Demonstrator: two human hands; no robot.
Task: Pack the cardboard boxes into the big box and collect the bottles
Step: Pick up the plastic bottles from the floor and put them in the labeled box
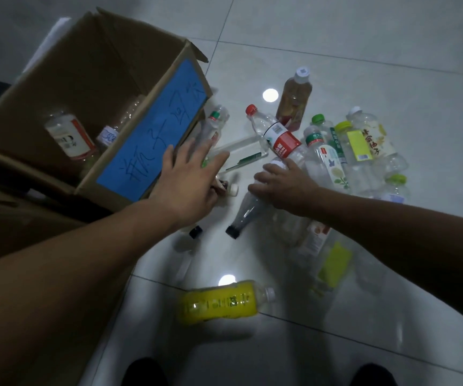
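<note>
A big open cardboard box point(130, 87) with a blue handwritten label point(152, 137) stands at the upper left and holds a few empty bottles point(70, 139). Several plastic bottles lie scattered on the tiled floor to its right. My left hand point(188, 176) hovers beside the box's labelled side with fingers spread, holding nothing, above a small bottle with a white cap point(231, 190). My right hand point(283, 188) presses down on a clear bottle with a black cap point(243, 215). A red-capped water bottle point(276, 135) lies just beyond it.
A yellow bottle point(219, 302) lies near my feet. An amber bottle point(294, 100) and several green- and yellow-capped bottles point(361, 143) are piled at the right. Flattened cardboard point(16, 227) lies at the left. My shoes point(144, 371) show at the bottom edge.
</note>
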